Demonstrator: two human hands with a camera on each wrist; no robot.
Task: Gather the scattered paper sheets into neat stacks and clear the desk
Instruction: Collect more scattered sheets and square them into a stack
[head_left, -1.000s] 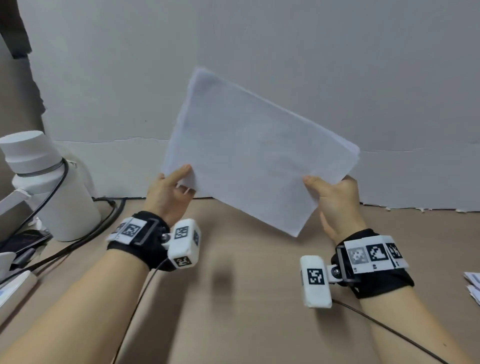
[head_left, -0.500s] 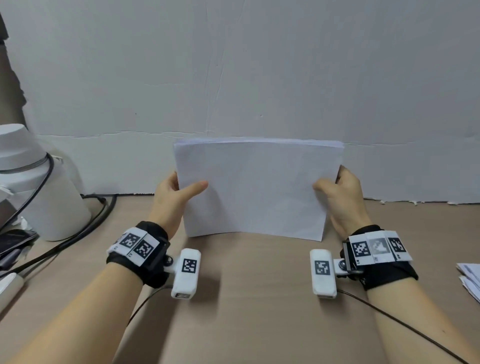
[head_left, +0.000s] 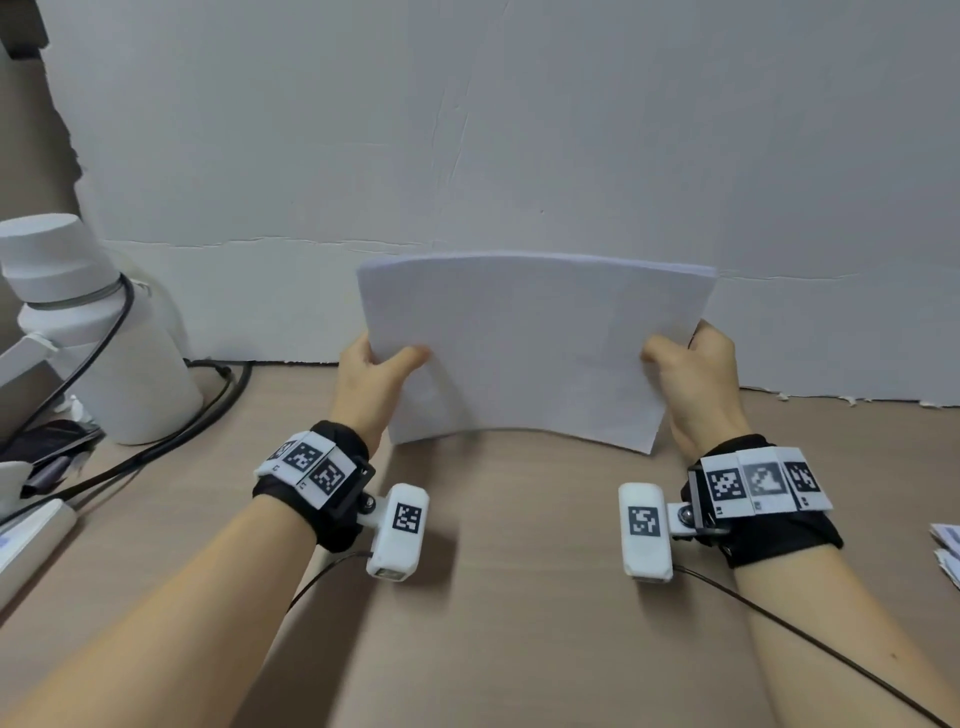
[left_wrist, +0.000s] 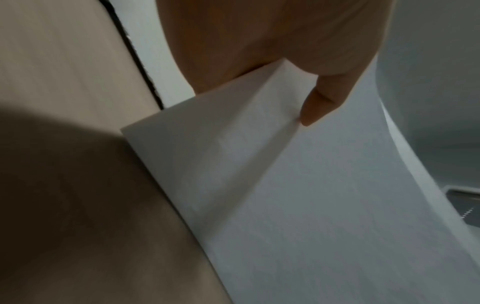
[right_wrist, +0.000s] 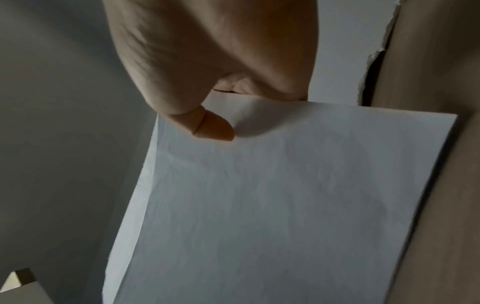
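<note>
The left hand (head_left: 371, 376) is pinching the paper stack's (head_left: 530, 348) left edge; the stack is standing upright on the surface (head_left: 509, 597), likely for squaring its edges, while the right hand (head_left: 696, 379) is pinching the right edge.

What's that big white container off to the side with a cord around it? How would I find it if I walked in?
Look to the far left of the brown desk, against the pale wall. There stands a white bottle with a wide white cap, a black cable looped across its shoulder. It is the only tall upright thing there; the paper stack at the middle is flat and held up by both hands.
</note>
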